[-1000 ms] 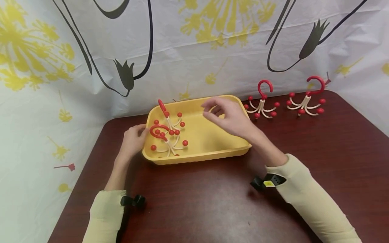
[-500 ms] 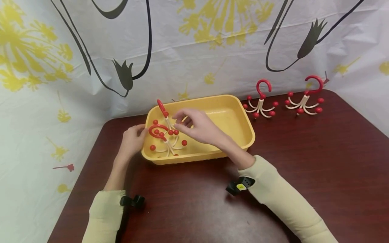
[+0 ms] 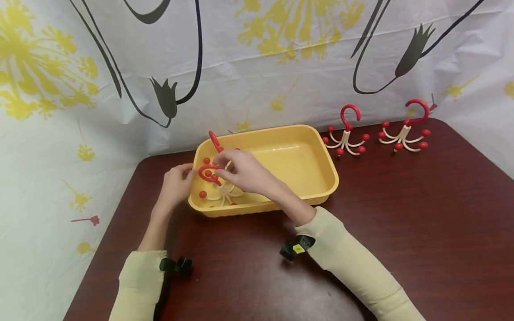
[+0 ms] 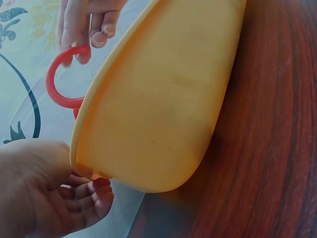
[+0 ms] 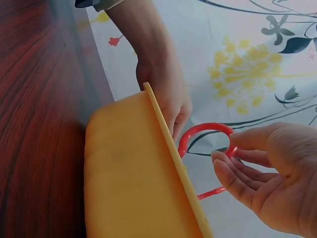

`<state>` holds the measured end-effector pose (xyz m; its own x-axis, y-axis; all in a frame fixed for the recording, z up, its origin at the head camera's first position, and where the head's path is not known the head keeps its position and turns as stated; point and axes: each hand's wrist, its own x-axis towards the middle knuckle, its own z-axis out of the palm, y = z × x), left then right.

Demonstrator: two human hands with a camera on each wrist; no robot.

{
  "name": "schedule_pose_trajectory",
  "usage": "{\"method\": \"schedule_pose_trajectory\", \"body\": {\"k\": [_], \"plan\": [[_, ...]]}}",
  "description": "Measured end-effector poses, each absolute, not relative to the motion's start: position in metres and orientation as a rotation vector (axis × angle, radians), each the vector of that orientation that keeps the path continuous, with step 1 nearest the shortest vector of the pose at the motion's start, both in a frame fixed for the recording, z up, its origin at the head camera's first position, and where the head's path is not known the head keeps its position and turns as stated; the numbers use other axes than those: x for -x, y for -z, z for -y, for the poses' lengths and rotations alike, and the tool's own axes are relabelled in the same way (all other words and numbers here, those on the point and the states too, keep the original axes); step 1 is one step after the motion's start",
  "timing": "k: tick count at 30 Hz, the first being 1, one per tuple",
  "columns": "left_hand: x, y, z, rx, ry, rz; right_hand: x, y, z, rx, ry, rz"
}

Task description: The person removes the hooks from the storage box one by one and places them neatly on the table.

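Note:
A yellow plastic basin (image 3: 297,162) holds two hook hangers, each with a red hook and cream curved arms tipped with red balls. My left hand (image 3: 173,185) grips the basin's left rim; in the left wrist view its fingers (image 4: 91,206) curl at the rim's end. Over the basin, my right hand (image 3: 246,174) pinches the red hook of the nearer hanger (image 3: 222,191) between thumb and fingers. The right wrist view shows that hook (image 5: 200,128) standing above the rim. Partly hidden by the right hand is the farther hanger (image 3: 214,140).
Two more such hangers, one (image 3: 345,139) just right of the basin and another (image 3: 403,133) farther right, stand at the back of the dark wooden table (image 3: 249,267). A patterned white sheet (image 3: 257,84) hangs behind the table and at the left.
My right hand has moved left across the basin, from its right side to the nearer hanger's hook, and taken hold of it. The left hand has stayed at the rim.

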<state>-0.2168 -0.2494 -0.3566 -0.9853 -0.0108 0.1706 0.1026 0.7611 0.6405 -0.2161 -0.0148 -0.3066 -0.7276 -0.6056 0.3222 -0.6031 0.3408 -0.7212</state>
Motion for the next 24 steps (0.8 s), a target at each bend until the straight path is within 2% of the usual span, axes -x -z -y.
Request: {"method": "schedule_pose_trajectory", "body": {"k": [12,24], "plan": [[0.217,0.356,0.248,0.094,1.021,2.784,0.219,0.311,0.017,1.2,1.316,-2.622],[0.216,0.355,0.249,0.087,1.011,2.793,0.215,0.301,0.011,1.192,1.473,-2.61]]}}
